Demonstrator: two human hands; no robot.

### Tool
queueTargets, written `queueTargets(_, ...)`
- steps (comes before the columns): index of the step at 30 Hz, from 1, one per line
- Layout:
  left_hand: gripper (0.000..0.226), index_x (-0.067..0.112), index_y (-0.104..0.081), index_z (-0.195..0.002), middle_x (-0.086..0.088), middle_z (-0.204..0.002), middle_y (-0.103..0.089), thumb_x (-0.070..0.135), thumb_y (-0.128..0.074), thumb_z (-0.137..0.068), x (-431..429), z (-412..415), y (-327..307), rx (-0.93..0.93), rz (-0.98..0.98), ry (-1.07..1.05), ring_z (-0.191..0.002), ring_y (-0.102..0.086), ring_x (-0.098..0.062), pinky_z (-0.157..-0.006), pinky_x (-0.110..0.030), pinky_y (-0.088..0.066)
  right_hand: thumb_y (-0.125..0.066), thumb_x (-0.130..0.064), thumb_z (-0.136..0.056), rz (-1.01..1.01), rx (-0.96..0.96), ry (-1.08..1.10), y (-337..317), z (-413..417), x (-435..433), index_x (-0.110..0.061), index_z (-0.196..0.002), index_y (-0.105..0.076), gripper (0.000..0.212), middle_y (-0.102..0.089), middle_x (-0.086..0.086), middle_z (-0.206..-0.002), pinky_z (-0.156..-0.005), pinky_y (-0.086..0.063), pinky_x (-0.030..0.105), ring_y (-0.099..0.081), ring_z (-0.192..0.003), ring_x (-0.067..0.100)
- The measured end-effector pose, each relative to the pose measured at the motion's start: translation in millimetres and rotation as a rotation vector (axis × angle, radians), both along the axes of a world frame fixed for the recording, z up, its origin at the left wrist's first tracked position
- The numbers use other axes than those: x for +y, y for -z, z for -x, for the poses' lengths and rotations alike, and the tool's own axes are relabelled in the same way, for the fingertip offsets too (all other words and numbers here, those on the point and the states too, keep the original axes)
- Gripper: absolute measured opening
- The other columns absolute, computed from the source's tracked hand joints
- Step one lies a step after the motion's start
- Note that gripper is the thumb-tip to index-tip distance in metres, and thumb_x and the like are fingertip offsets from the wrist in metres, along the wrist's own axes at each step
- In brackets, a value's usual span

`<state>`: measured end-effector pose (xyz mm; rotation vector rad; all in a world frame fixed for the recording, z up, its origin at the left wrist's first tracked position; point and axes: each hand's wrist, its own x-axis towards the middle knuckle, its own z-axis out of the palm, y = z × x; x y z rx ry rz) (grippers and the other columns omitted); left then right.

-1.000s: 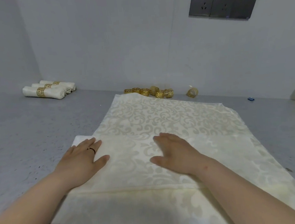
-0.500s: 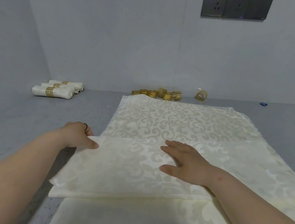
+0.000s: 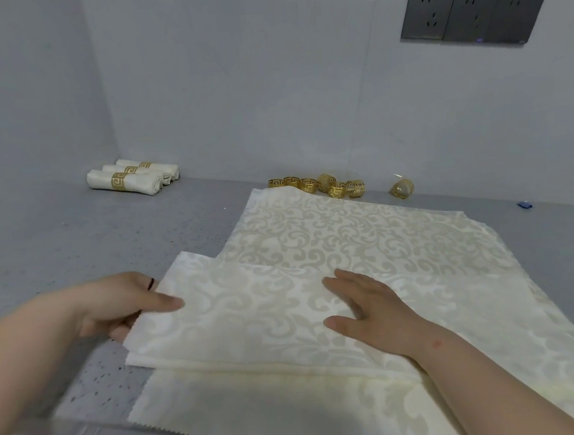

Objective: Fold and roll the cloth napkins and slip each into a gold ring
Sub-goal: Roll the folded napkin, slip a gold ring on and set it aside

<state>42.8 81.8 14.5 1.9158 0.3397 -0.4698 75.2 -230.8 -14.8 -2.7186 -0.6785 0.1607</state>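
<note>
Here the cream napkin (image 3: pixel 318 283) lies spread at frame centre on the grey table (image 3: pixel 74 241); the left hand (image 3: pixel 121 306) pinches its folded left edge, the right hand (image 3: pixel 371 306) presses flat on it, fingers straight. Pulling unevenly could skew the fold. No containers; loose gold rings (image 3: pixel 317 184) sit upper centre

Grey counter (image 3: pixel 74 241) carries cream napkin (image 3: pixel 348 233), 3 ringed rolls (image 3: pixel 131 177), gold rings (image 3: pixel 320 184)
</note>
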Motion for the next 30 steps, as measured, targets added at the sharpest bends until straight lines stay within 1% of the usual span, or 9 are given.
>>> queueTargets(4,0.026,-0.001,-0.062,-0.068,-0.010,-0.052,-0.061,0.018,-0.080,-0.063,3.2,17.9,-2.5,-0.001,0.053,-0.056,-0.036,-0.051,-0.013,-0.031,-0.014,-0.035,-0.055,-0.033,-0.090,-0.091,-0.051,-0.082,-3.7,7.5,4.0,-0.037,-0.138,-0.032,0.054,-0.013,-0.015,-0.153,-0.108,-0.002,0.015,-0.004,-0.142,0.005)
queueTargets(8,0.080,-0.010,-0.065,-0.092,-0.023,-0.085,-0.070,0.030,-0.095,-0.030,25.8,25.5,-19.7,-0.075,0.098,-0.143,-0.065,-0.065,-0.028,-0.054,-0.029,-0.052,-0.053,-0.039,-0.087,0.003,-0.161,-0.252,-6.1,15.4,20.0,-0.033,-0.135,-0.041,0.050,-0.023,-0.012,-0.151,-0.094,0.013,-0.002,-0.008,-0.142,0.007)
queueTargets(11,0.106,-0.008,-0.065,-0.096,-0.025,-0.094,-0.069,0.037,-0.093,-0.004,41.6,28.8,-37.3,-0.154,0.161,-0.186,-0.073,-0.070,-0.032,-0.063,-0.036,-0.057,-0.044,-0.044,-0.085,0.027,-0.195,-0.358,-4.8,21.6,35.6,-0.026,-0.135,-0.045,0.053,-0.031,-0.006,-0.149,-0.100,0.007,0.003,-0.016,-0.141,0.011)
queueTargets(15,0.108,-0.002,-0.062,-0.091,-0.015,-0.073,-0.072,0.037,-0.091,0.005,26.1,34.0,-63.7,-0.299,0.206,-0.155,-0.059,-0.069,-0.022,-0.050,-0.029,-0.057,-0.048,-0.030,-0.092,0.008,-0.120,-0.330,-4.6,29.9,53.4,-0.025,-0.135,-0.046,0.043,-0.033,-0.007,-0.148,-0.108,-0.015,0.017,-0.023,-0.138,0.011)
queueTargets(17,0.102,0.003,-0.062,-0.093,-0.007,-0.066,-0.070,0.036,-0.092,-0.002,5.2,32.7,-75.8,-0.380,0.242,-0.129,-0.055,-0.068,-0.015,-0.046,-0.022,-0.053,-0.051,-0.028,-0.092,-0.038,-0.042,-0.276,-9.0,30.5,56.3,-0.025,-0.132,-0.049,0.040,-0.036,-0.010,-0.145,-0.102,-0.019,0.009,-0.026,-0.134,0.006)
queueTargets(19,0.078,0.010,-0.059,-0.107,0.002,-0.073,-0.068,0.022,-0.090,-0.036,-22.7,26.1,-86.6,-0.448,0.256,-0.065,-0.061,-0.067,-0.007,-0.051,-0.015,-0.052,-0.054,-0.026,-0.091,-0.254,0.122,-0.142,-19.3,29.8,58.7,-0.021,-0.119,-0.060,0.029,-0.053,-0.009,-0.127,-0.084,-0.032,0.001,-0.048,-0.113,0.002)
queueTargets(22,0.025,0.013,-0.051,-0.071,0.004,-0.059,-0.054,0.012,-0.076,-0.073,-68.4,15.1,-95.8,-0.499,0.124,-0.031,-0.055,-0.053,-0.004,-0.043,-0.004,-0.040,-0.051,-0.020,-0.092,-0.852,0.390,0.096,-46.1,30.2,57.7,-0.017,-0.093,-0.064,0.013,-0.065,-0.006,-0.090,-0.073,-0.048,0.015,-0.060,-0.078,0.004)
queueTargets(25,0.036,0.016,-0.041,-0.056,0.008,-0.048,-0.043,0.016,-0.068,-0.080,-110.3,1.5,-90.5,-0.506,0.012,0.071,-0.044,-0.044,-0.003,-0.039,-0.011,-0.036,-0.041,-0.028,-0.096,-1.234,0.530,0.151,-68.3,25.0,44.8,-0.011,-0.090,-0.061,0.027,-0.067,0.002,-0.079,-0.068,-0.054,0.028,-0.065,-0.073,0.014)
queueTargets(30,0.030,0.010,-0.066,-0.087,0.000,-0.083,-0.057,0.036,-0.052,-0.090,-164.4,0.7,-73.2,-0.548,-0.137,0.224,-0.075,-0.049,-0.015,-0.062,-0.018,-0.035,-0.042,-0.048,-0.091,-1.321,0.690,0.256,-78.5,20.2,5.8,-0.010,-0.088,-0.071,0.047,-0.068,0.007,-0.083,-0.059,-0.053,0.024,-0.065,-0.073,0.019)
